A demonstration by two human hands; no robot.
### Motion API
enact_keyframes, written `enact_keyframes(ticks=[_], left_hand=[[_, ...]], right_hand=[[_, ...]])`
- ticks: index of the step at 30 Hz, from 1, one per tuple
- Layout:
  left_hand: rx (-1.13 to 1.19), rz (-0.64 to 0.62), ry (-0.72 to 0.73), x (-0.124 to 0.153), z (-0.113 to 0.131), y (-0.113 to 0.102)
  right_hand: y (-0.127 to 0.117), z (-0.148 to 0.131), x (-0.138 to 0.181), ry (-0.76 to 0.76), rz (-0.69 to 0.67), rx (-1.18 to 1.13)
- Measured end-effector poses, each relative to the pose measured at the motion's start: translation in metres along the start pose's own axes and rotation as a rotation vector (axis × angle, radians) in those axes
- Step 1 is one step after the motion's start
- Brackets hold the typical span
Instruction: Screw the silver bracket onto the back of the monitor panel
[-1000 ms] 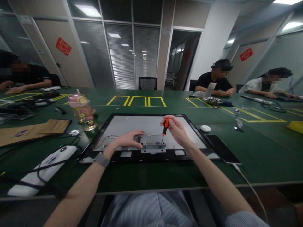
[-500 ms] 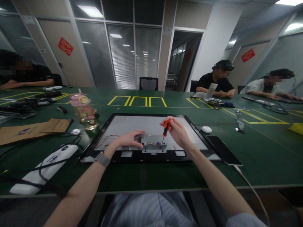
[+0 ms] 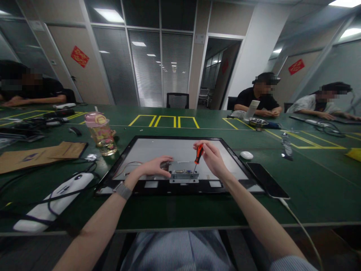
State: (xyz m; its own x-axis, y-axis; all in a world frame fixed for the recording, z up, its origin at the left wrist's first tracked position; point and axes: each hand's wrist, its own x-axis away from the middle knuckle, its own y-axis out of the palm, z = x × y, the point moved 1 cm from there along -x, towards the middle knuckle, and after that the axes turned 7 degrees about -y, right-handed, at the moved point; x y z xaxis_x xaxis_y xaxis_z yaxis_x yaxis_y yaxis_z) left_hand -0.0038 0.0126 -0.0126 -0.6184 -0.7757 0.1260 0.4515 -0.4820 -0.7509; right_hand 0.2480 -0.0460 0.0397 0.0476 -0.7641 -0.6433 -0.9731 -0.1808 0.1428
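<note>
In my right hand is a screwdriver with an orange and black handle, pinched near its top. Its shaft points down, and the tip meets the right part of a metal bracket with connector ports along its front. My left hand grips the bracket's left end, thumb in front and fingers behind. Beneath both hands a display panel lies flat on the table, grey-white back up, with a black frame. Thin wires run across the panel left of the bracket.
Left of the panel are a pink-lidded bottle, a brown paper bag and a white power strip with black cables. To the right lie a phone on a charging cable and a white earbud case. Several people sit across the green table.
My right hand's fingers have shifted slightly on the screwdriver handle. The tip stays at the same part of the bracket, and my left hand keeps its place.
</note>
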Motion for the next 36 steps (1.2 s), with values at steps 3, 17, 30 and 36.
enact_keyframes(ticks=[3, 17, 30, 36], left_hand=[[0.005, -0.002, -0.005, 0.0, -0.0002, 0.0002], [-0.006, -0.01, -0.01, 0.0001, -0.0006, 0.0001], [-0.013, -0.002, -0.007, 0.0019, 0.0074, -0.0011], [-0.005, -0.005, -0.018, 0.0013, 0.004, -0.0003]], right_hand=[[0.0, -0.0004, 0.0013, 0.027, 0.001, -0.028], [0.004, -0.0018, 0.0028, 0.042, 0.026, -0.061], [-0.002, 0.0002, 0.0039, -0.133, -0.016, 0.284], [-0.0026, -0.0007, 0.0061, -0.222, 0.046, 0.514]])
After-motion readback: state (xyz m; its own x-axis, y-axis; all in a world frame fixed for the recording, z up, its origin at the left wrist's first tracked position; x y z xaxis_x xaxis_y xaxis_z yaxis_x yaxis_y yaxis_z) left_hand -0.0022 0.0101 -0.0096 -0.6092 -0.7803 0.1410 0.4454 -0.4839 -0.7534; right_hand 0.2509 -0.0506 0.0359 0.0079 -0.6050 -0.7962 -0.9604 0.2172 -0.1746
